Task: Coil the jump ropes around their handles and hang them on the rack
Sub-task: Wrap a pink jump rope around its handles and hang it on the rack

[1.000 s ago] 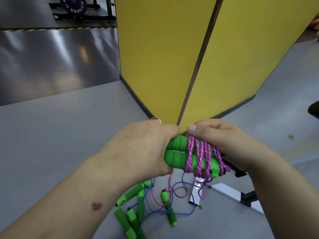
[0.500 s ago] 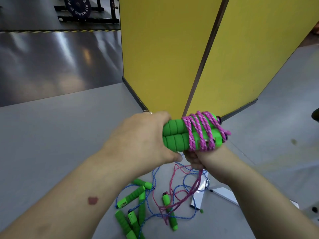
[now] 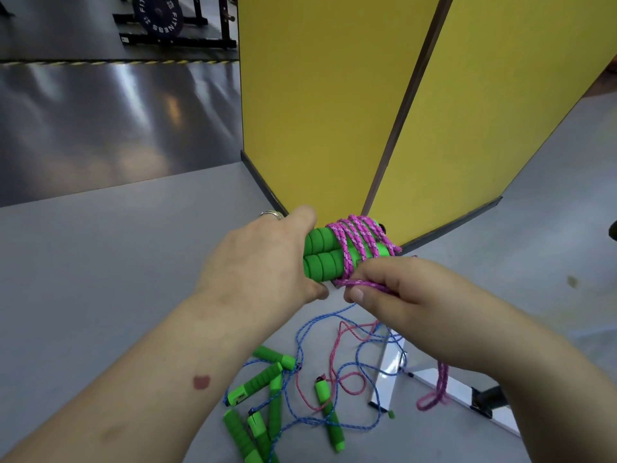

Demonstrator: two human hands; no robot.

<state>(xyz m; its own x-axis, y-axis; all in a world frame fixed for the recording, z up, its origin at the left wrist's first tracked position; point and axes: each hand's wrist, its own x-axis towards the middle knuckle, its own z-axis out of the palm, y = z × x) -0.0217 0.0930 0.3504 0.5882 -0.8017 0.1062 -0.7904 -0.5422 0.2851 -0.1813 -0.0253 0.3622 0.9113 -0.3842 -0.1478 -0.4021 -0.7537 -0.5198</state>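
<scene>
Gripping the two green foam handles (image 3: 322, 253) side by side, the left hand (image 3: 263, 262) is closing its fingers (image 3: 302, 218) around their left ends and holding them level above the grey floor (image 3: 110, 262). A ring (image 3: 271, 214) is showing on one of those fingers. The pink rope (image 3: 359, 240) is lying in several turns around the right half of the handles, some of the turns crossing one another. The right hand (image 3: 410, 302) is sitting just under and to the right of the bundle, its fingers (image 3: 359, 294) pinching a stretch of the pink rope against the underside of the coil. The loose end of that rope (image 3: 439, 389) is hanging below the right wrist in a loop, near the floor.

More jump ropes (image 3: 267, 406) are lying tangled on the floor beneath the hands, green handles mixed with blue and pink cords. A white rail (image 3: 387, 365) of a stand is lying on the floor just to their right. Yellow panels (image 3: 334, 111) are standing behind the hands, and a weight plate (image 3: 159, 15) is resting in a rack at the far left corner of the floor.
</scene>
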